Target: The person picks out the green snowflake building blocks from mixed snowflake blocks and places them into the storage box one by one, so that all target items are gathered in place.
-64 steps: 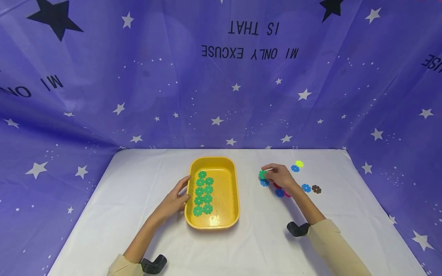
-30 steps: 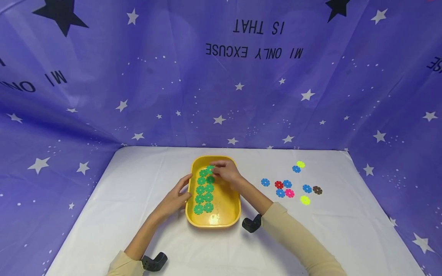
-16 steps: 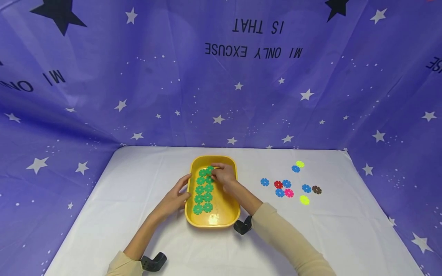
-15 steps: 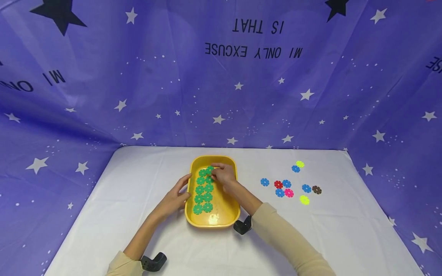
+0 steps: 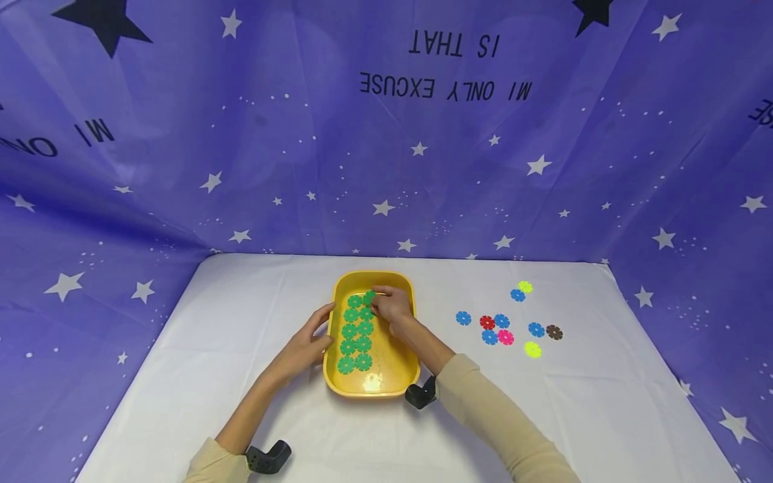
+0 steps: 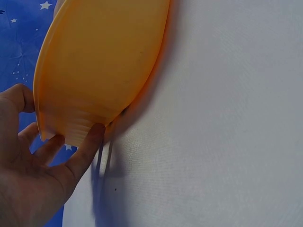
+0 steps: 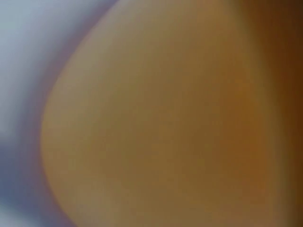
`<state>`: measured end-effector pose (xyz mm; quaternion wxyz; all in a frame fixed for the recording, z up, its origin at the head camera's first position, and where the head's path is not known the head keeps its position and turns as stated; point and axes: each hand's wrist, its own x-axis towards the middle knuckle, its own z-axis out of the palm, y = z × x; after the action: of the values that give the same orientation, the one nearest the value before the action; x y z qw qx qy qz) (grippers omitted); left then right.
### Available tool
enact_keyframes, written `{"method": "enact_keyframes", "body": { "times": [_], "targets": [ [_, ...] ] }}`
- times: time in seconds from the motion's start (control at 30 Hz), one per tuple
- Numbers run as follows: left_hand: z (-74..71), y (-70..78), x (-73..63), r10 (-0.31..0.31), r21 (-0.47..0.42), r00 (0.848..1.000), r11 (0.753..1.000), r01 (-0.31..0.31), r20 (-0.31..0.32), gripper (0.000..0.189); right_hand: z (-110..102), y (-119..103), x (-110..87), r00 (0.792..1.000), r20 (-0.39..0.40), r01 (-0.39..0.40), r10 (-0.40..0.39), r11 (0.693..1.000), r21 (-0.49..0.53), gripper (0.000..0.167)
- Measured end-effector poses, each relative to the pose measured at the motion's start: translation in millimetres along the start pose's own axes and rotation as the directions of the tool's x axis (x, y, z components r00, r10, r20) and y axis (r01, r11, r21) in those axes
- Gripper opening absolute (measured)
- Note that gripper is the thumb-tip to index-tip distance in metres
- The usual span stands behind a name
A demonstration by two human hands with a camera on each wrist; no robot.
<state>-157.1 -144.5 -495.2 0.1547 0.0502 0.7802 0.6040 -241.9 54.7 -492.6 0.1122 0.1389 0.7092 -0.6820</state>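
Note:
In the head view, a yellow plastic tray (image 5: pixel 386 376) stands on the table, with two rows of green notched interlocking discs (image 5: pixel 349 331) along its left half. My left hand (image 5: pixel 303 345) rests against its left side, fingers spread. The left wrist view has these fingertips (image 6: pixel 97 130) touching the tray's outer wall (image 6: pixel 104 61) and rim. Over the far end of the tray, my right hand (image 5: pixel 394 308) pinches a green disc (image 5: pixel 369 298) at the top of the second row. The disc just below is partly hidden by those fingers. The right wrist view is a blurred close-up of the tray wall (image 7: pixel 142 118).
On the white table (image 5: pixel 483 416) to the tray's right lie loose discs: several blue ones (image 5: pixel 463 318), a red (image 5: pixel 487 323), a pink (image 5: pixel 505 337), a brown (image 5: pixel 553 332) and two yellow ones (image 5: pixel 533 349). A purple star-printed curtain (image 5: pixel 386 168) encloses the back and sides.
My right hand has carried a green disc left from the loose group into the tray's far end. Over the last half second that disc tilts slightly. My left hand stays at the tray.

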Motion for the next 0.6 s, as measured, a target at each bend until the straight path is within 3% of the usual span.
{"method": "enact_keyframes", "body": {
  "times": [0.37,0.47,0.6],
  "targets": [
    [0.2,-1.1,0.9,0.008,-0.009,1.000,1.000,-0.007,0.012,0.069,0.4,3.2,-0.4,1.000,0.005,0.025,-0.025,0.996,-0.081,0.039],
    [-0.1,-0.6,1.2,0.007,-0.015,1.000,1.000,-0.007,0.012,0.069,-1.3,0.9,-4.2,0.999,0.035,0.034,-0.030,0.992,-0.125,0.042],
    [0.0,0.3,1.5,0.004,-0.010,1.000,1.000,-0.004,0.008,0.070,-7.1,-5.6,-11.9,0.994,0.109,0.028,-0.017,0.994,-0.106,0.045]
  ]
}}
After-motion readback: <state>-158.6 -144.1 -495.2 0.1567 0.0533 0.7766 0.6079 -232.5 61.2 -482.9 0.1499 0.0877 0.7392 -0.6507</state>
